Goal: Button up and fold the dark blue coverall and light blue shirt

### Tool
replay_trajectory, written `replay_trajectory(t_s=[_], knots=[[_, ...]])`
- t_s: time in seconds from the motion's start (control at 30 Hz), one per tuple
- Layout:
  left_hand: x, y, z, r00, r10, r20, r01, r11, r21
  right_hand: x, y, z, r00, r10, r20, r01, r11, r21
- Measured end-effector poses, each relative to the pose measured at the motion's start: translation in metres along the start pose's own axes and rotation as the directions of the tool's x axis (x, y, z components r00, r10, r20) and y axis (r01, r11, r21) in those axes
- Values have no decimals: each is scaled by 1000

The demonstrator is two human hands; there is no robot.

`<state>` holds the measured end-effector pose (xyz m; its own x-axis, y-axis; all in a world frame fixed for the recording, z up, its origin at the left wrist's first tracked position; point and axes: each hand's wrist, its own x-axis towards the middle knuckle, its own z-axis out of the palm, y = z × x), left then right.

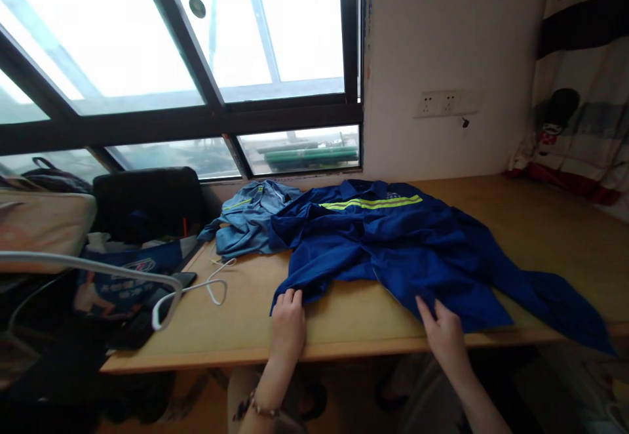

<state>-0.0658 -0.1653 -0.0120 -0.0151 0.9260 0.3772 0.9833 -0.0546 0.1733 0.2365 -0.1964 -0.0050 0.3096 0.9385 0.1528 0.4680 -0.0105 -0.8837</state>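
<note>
A dark blue work jacket (417, 254) lies spread and wrinkled on the table, its collar toward the window and a yellow-and-silver reflective stripe across its upper part. My left hand (289, 324) is closed on the end of the sleeve at the left, close to the table's front edge. Over at the jacket's lower front, my right hand (446, 335) has its thumb side on the cloth and its other fingers bent at the hem. The other sleeve stretches right and hangs past the front edge.
A grey-blue garment (250, 214) lies crumpled beside the jacket. White cable (211, 286) crosses the left end of the wooden table (236, 339). Bags (132, 283) and a black chair back (150, 201) stand left. Window, wall sockets (448, 103) and a curtain (580, 113) border the table.
</note>
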Motion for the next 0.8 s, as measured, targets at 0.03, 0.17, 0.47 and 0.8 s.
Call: replay_trajectory(t_s=[0.03,0.17,0.47,0.8], knots=[[4,-7,-3,1000,6,-5,-6,999,-47,9,-3,-11,995,84,-58,-77,990,117],[14,-24,-30,974,-46,-223,-34,941,-338,43,-16,-56,931,334,-148,-198,802,563],[-12,-22,-107,760,33,-649,-310,896,-318,47,-46,-64,989,-89,-119,138,847,513],[-60,-13,-81,913,269,-306,-352,900,-259,-44,-28,6,707,-644,294,707,636,-308]])
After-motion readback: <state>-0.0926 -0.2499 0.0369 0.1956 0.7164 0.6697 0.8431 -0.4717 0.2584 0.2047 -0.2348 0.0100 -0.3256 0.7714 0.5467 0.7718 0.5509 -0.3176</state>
